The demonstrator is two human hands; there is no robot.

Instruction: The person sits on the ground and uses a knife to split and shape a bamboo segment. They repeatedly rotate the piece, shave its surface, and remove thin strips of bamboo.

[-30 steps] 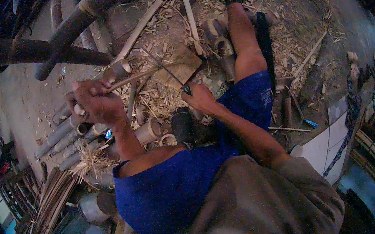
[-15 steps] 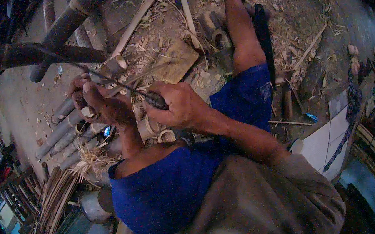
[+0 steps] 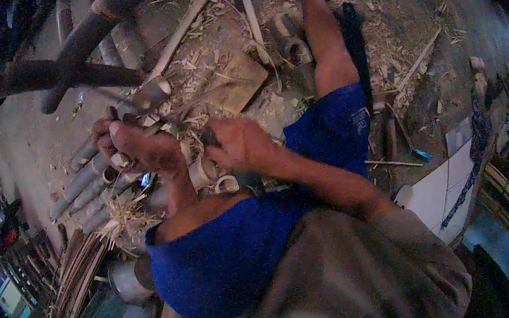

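My left hand [image 3: 145,147] is closed, its fingers curled around a small piece of bamboo [image 3: 120,160] whose pale cut end pokes out below them. My right hand [image 3: 242,145] is a fist to the right of it, gripping the dark handle of a knife [image 3: 209,138]. The knife's blade is hard to make out; a greyish strip shows near the left fingers, but I cannot tell whether it is the blade. Both hands are above my blue shorts [image 3: 227,255], with a gap between them.
Bamboo poles [image 3: 78,44] cross at the upper left. Cut bamboo tubes [image 3: 87,186] lie beside a clump of shavings [image 3: 126,221]. A flat wooden board [image 3: 237,83] lies among chips on the floor. A metal can [image 3: 128,281] and bundled strips [image 3: 81,283] are at lower left.
The long dark blade that slanted up and left from my right fist, past the left hand, no longer shows clearly. My right wrist has turned slightly; the left hand has barely moved.
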